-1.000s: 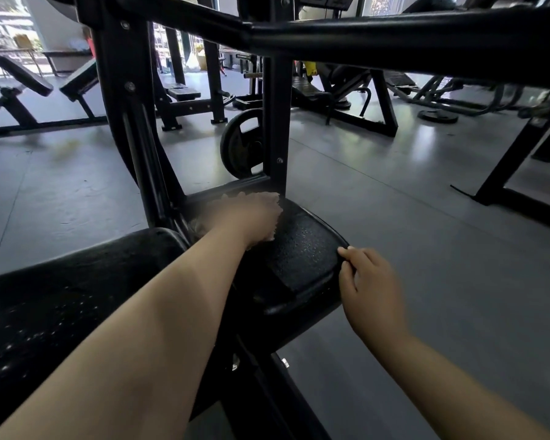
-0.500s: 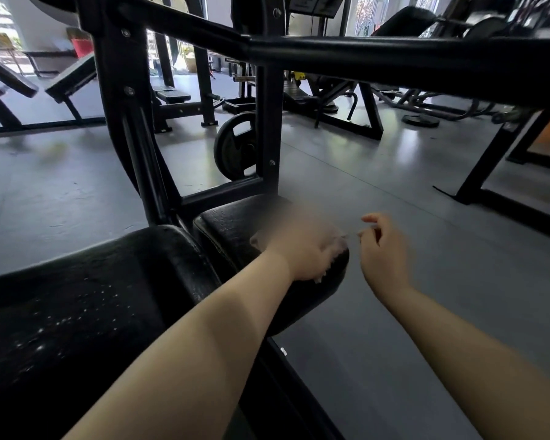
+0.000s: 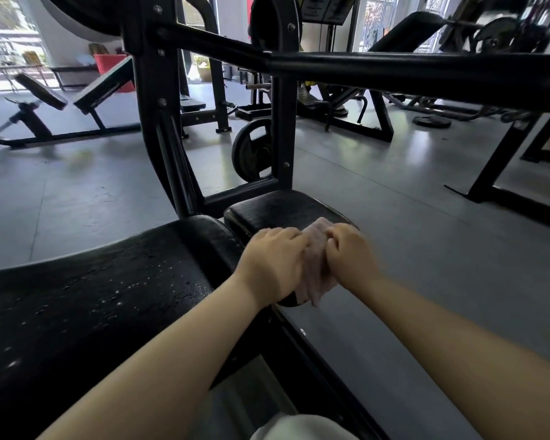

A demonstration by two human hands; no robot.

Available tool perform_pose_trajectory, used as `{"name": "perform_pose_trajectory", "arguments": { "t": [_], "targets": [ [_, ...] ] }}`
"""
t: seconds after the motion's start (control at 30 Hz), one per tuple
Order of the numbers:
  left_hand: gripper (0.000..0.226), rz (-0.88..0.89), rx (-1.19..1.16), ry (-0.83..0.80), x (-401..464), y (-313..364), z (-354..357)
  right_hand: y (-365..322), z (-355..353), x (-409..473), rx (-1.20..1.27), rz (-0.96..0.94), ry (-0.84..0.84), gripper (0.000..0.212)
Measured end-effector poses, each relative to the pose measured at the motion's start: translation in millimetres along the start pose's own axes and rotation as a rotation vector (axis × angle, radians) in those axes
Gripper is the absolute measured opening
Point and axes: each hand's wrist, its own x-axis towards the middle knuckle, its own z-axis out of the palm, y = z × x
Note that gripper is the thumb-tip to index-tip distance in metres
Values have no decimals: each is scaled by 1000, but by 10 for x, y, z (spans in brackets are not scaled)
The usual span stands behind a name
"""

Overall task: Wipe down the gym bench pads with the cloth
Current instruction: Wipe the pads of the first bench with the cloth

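A small black seat pad (image 3: 277, 209) sits ahead of a larger black bench pad (image 3: 102, 300) that glistens with droplets. A pale pinkish cloth (image 3: 315, 265) is bunched at the seat pad's near right edge. My left hand (image 3: 273, 265) grips the cloth from the left, fingers curled over it. My right hand (image 3: 351, 255) grips it from the right, knuckles up. The two hands almost touch, and most of the cloth is hidden between them.
A thick black bar (image 3: 410, 74) of the machine frame crosses overhead. A black upright post (image 3: 283, 128) rises behind the seat pad, with a weight plate (image 3: 251, 150) beyond it. Other benches (image 3: 77, 100) stand on the grey floor (image 3: 410, 233) further off.
My left hand dragged the cloth from the seat pad's far side to its near right edge. My right hand left the pad's edge and took hold of the cloth.
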Motion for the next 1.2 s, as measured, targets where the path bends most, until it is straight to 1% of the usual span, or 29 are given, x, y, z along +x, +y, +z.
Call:
{"name": "perform_pose_trajectory", "arguments": {
  "t": [0.07, 0.13, 0.17, 0.23, 0.3, 0.4, 0.47, 0.53, 0.57, 0.67, 0.8, 0.9, 0.97, 1.03, 1.07, 1.1, 1.13, 1.2],
  "targets": [
    [36, -78, 152, 73, -171, -152, 27, -99, 77, 4, -196, -4, -77, 44],
    [33, -185, 250, -18, -287, -150, 4, -216, 132, 17, -366, 33, -169, 59],
    [33, -228, 271, -66, -328, -133, -9, -274, 154, 23, -396, 63, -216, 66],
    [35, -277, 305, -69, -401, -163, -2, -350, 201, 63, -409, 107, -296, 78],
    [35, -300, 344, -76, -459, -162, -62, -405, 217, 145, -432, 100, -369, 82],
    [37, -268, 375, -87, -535, -204, -126, -521, 216, 281, -429, 67, -476, 92],
    [40, -274, 344, -90, -572, -227, -123, -642, 269, 380, -417, 76, -521, 104],
    [42, -285, 310, -81, -599, -225, -124, -766, 385, 475, -435, 97, -526, 109],
    [45, -287, 309, -92, -606, -221, -123, -819, 452, 520, -443, 108, -520, 109],
    [46, -297, 303, -36, -630, -208, -111, -903, 563, 600, -452, 116, -504, 101],
    [41, -295, 303, -44, -655, -171, -113, -839, 501, 462, -434, -7, -490, 78],
    [39, -301, 263, -127, -665, -142, -150, -759, 413, 213, -426, -94, -466, 65],
    [44, -284, 277, -130, -671, -175, -149, -667, 339, 18, -448, -142, -415, 63],
    [45, -292, 287, -123, -671, -169, -167, -542, 243, -168, -470, -189, -341, 75],
    [46, -296, 284, -126, -675, -168, -171, -472, 195, -230, -457, -208, -316, 83],
    [46, -298, 276, -128, -677, -159, -178, -396, 148, -263, -423, -209, -305, 86],
    [46, -301, 269, -131, -682, -153, -180, -322, 108, -259, -371, -183, -297, 84],
    [46, -307, 263, -138, -688, -148, -195, -189, 49, -158, -303, -87, -288, 70]
  ]
}}
